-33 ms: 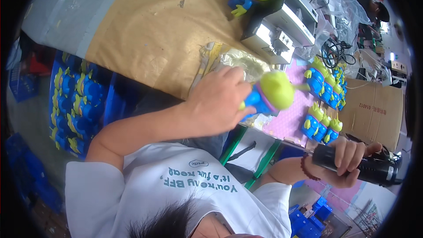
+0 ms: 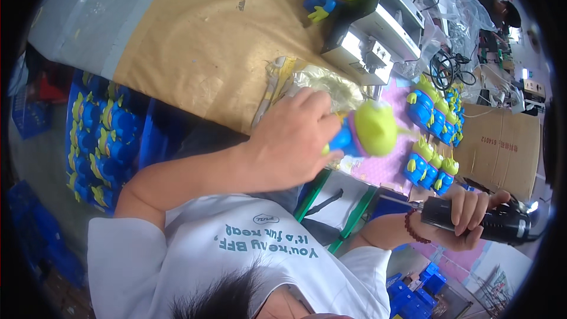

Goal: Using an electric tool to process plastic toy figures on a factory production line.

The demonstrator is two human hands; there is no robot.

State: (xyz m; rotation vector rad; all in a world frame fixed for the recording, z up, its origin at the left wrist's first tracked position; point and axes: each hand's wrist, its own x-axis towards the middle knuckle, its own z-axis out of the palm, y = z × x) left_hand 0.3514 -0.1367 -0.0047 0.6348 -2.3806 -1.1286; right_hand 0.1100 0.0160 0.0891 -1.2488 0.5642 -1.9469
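Note:
My left hand point(image 2: 295, 136) is closed around the blue body of a toy figure point(image 2: 376, 129) with a round lime-green head and a purple collar. The figure lies sideways, its head pointing right, and is slightly blurred. At the right, my right hand point(image 2: 463, 218) grips a black electric screwdriver point(image 2: 440, 212). The screwdriver's thin metal bit point(image 2: 401, 202) points left, apart from the figure and below it in the picture. My left fingers hide much of the toy's body.
Matching figures point(image 2: 434, 168) stand in groups on a pink mat point(image 2: 387, 162). A blue crate point(image 2: 144, 136) of figures is at the left. Brown paper point(image 2: 195, 41) covers the bench. A white-and-black device point(image 2: 390, 29), black cables point(image 2: 452, 71) and a cardboard box point(image 2: 502, 147) are at the right.
The figure in my left hand has shifted slightly right and down. The screwdriver has turned a little, and more of its metal bit shows.

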